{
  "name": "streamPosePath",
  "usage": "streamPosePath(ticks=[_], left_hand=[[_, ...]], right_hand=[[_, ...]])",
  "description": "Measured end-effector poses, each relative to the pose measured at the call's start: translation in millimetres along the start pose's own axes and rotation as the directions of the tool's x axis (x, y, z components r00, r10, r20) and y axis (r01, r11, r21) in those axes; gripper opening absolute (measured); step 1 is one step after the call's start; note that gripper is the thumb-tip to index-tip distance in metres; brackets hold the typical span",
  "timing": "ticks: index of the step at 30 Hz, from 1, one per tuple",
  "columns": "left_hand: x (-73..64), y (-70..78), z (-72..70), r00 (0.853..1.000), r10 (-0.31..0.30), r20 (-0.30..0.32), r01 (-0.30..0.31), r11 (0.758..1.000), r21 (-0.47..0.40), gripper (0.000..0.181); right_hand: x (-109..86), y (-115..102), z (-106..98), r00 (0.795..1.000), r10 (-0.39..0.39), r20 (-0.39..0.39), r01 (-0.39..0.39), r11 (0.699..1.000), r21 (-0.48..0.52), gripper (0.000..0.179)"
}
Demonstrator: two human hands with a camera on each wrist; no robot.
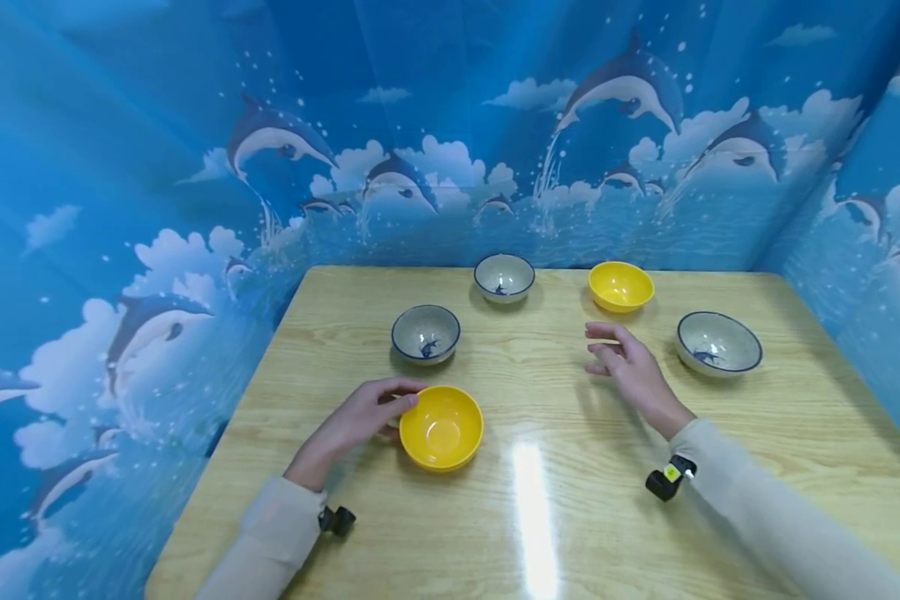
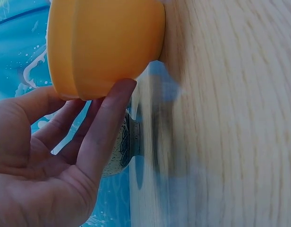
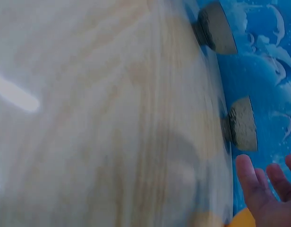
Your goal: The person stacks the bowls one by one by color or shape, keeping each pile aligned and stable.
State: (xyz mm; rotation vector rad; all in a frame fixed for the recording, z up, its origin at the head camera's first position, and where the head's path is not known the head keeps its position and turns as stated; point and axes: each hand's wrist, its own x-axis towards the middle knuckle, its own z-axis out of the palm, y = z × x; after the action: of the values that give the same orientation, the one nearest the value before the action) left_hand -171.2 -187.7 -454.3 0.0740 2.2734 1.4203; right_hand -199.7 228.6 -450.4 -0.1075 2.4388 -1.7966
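Observation:
My left hand [image 1: 363, 414] holds the near yellow bowl [image 1: 442, 429] by its left side. The thumb lies at the rim and the fingers are against the outer wall, as the left wrist view shows [image 2: 65, 142]. This bowl is upright and looks to be on or just above the tabletop. My right hand [image 1: 630, 371] hovers over the table with relaxed, spread fingers and holds nothing. It is between the far yellow bowl [image 1: 621, 287] and a grey bowl with a blue rim [image 1: 718, 343] on the right.
Two more grey, blue-rimmed bowls stand on the wooden table [image 1: 540, 375]: one [image 1: 426, 335] behind the held bowl, another [image 1: 504, 279] near the back edge. A blue dolphin-print curtain [image 1: 435, 125] borders the table at the back and sides.

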Motion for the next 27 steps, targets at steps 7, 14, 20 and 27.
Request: streamPosePath(ticks=[7,14,20,27], left_hand=[[-0.2,-0.6,-0.2,1.000,-0.019,-0.011,0.019,1.000,-0.007,0.033],[-0.6,0.0,-1.0,1.000,-0.015,-0.004,0.015,1.000,-0.013,0.034],[-0.3,0.0,-1.0,1.000,-0.013,-0.001,0.013,1.000,-0.022,0.034],[0.6,-2.1,-0.7,1.000,-0.020,-0.009,0.020,1.000,-0.018,0.034]], right_hand=[[20.1,-3,-26,0.994,0.000,-0.110,-0.015,0.990,-0.138,0.050],[36.3,-10,-49,0.986,0.032,-0.164,-0.070,0.971,-0.230,0.056],[48.3,-13,-66,0.982,0.034,-0.184,-0.086,0.956,-0.282,0.060],[66.8,-13,-79,0.970,0.072,-0.231,-0.137,0.950,-0.280,0.063]])
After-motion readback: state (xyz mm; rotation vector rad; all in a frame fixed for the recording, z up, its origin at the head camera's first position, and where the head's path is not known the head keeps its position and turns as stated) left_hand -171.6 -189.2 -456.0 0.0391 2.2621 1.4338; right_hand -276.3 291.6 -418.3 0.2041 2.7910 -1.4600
